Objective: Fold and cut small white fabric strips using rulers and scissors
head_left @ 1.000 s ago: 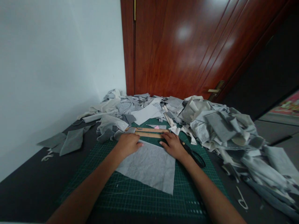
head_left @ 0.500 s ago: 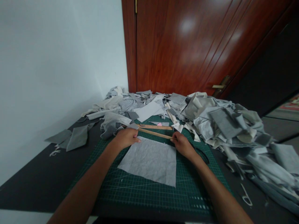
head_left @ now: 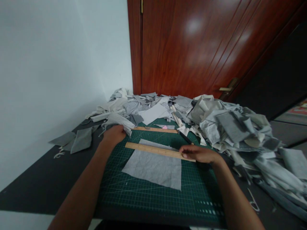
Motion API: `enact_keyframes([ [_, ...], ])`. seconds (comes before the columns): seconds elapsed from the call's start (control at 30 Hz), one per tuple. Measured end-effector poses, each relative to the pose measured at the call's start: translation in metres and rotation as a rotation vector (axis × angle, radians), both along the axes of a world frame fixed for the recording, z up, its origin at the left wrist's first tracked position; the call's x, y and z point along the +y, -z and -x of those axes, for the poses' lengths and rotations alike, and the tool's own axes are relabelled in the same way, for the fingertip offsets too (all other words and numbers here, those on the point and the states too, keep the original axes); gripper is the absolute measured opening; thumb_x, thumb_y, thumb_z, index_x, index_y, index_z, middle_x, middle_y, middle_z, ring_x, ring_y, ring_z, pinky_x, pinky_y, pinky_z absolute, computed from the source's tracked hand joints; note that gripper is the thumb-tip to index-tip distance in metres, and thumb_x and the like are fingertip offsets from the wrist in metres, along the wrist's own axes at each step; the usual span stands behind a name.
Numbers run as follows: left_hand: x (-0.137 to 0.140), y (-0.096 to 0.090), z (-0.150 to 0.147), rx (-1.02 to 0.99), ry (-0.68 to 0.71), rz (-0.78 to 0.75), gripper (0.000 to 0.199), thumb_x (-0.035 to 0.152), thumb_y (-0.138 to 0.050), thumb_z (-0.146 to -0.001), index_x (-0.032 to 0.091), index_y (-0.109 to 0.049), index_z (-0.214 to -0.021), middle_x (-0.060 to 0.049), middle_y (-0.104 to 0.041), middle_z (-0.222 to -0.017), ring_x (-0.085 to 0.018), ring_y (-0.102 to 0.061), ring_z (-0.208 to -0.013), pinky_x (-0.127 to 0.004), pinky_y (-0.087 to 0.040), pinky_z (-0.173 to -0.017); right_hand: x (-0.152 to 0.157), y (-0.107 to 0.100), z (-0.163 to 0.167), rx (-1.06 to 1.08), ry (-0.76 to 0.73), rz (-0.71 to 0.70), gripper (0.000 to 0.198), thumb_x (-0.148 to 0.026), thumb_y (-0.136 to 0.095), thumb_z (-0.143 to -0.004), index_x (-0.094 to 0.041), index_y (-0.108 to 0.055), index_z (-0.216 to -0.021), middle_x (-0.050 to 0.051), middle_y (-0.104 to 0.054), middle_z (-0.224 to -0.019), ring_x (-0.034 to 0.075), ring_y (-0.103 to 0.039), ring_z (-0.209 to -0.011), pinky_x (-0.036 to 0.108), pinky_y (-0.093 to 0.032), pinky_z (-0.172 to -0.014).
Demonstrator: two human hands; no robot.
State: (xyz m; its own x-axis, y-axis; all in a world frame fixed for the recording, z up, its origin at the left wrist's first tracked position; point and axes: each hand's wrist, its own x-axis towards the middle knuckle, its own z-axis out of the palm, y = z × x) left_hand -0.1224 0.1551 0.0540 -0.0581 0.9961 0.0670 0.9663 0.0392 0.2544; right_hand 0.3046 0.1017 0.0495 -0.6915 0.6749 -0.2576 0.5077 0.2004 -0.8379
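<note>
A light grey piece of cloth (head_left: 155, 167) lies flat on the green cutting mat (head_left: 148, 203). Across its upper part runs a wooden ruler (head_left: 153, 149), slightly slanted. My right hand (head_left: 200, 154) pinches the ruler near its right end. A slim black tool (head_left: 185, 138) shows just behind that hand; whether the hand touches it I cannot tell. At the mat's upper left, my left hand (head_left: 114, 135) is closed on a grey fabric scrap (head_left: 120, 121) at the edge of the pile. A second wooden strip (head_left: 155, 129) lies farther back on the mat.
Heaped fabric scraps (head_left: 230, 124) cover the right side and run along the back to the left. Several darker grey pieces (head_left: 81, 140) lie on the black table (head_left: 48, 182) at left. A white wall (head_left: 59, 64) and a wooden door (head_left: 187, 51) stand behind.
My left hand has left the cloth's upper edge and moved left onto a scrap. The ruler has come nearer and now lies over the cloth, with my right hand at its right end.
</note>
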Motion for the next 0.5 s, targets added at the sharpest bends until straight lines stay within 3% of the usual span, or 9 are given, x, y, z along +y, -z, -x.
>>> enact_keyframes([
  [0.17, 0.002, 0.001, -0.007, 0.016, -0.120, -0.057, 0.022, 0.028, -0.053, -0.088, 0.018, -0.071, -0.097, -0.016, -0.075, -0.106, -0.036, -0.070, -0.104, -0.040, -0.053, -0.081, -0.008, -0.002, 0.014, -0.081, -0.026, 0.051, 0.038, -0.053, -0.065, -0.089, -0.018, -0.071, -0.101, 0.003, -0.068, -0.089, 0.020, -0.061, -0.082, 0.029, -0.045, -0.073],
  [0.23, 0.003, 0.004, -0.015, 0.003, -0.148, -0.118, 0.028, 0.034, -0.052, -0.093, 0.016, -0.067, -0.108, -0.018, -0.074, -0.104, -0.038, -0.069, -0.103, -0.043, -0.053, -0.082, -0.011, -0.001, 0.022, -0.145, 0.018, -0.033, 0.034, -0.050, -0.063, -0.090, -0.018, -0.073, -0.094, 0.003, -0.069, -0.084, 0.020, -0.062, -0.078, 0.029, -0.044, -0.068],
  [0.3, 0.004, 0.007, -0.024, -0.018, -0.122, -0.198, 0.036, 0.036, -0.051, -0.095, 0.014, -0.061, -0.121, -0.019, -0.071, -0.109, -0.038, -0.067, -0.107, -0.046, -0.052, -0.088, -0.011, 0.002, 0.032, -0.189, 0.106, -0.206, 0.031, -0.047, -0.063, -0.091, -0.019, -0.074, -0.088, 0.004, -0.071, -0.082, 0.020, -0.063, -0.075, 0.029, -0.044, -0.066],
  [0.4, 0.006, 0.015, -0.040, -0.054, 0.054, -0.317, 0.041, 0.029, -0.048, -0.098, 0.012, -0.052, -0.135, -0.019, -0.061, -0.131, -0.033, -0.056, -0.128, -0.045, -0.044, -0.106, -0.005, 0.017, 0.049, -0.125, 0.280, -0.496, 0.028, -0.042, -0.059, -0.096, -0.020, -0.074, -0.093, 0.006, -0.073, -0.090, 0.021, -0.065, -0.081, 0.032, -0.046, -0.074],
  [0.5, 0.010, 0.025, -0.053, -0.079, 0.348, -0.331, 0.032, 0.026, -0.047, -0.100, 0.021, -0.060, -0.129, -0.010, -0.061, -0.135, -0.025, -0.051, -0.132, -0.039, -0.038, -0.113, 0.010, 0.040, 0.058, 0.020, 0.471, -0.675, 0.026, -0.036, -0.051, -0.100, -0.020, -0.071, -0.097, 0.009, -0.073, -0.096, 0.024, -0.066, -0.092, 0.036, -0.049, -0.086],
])
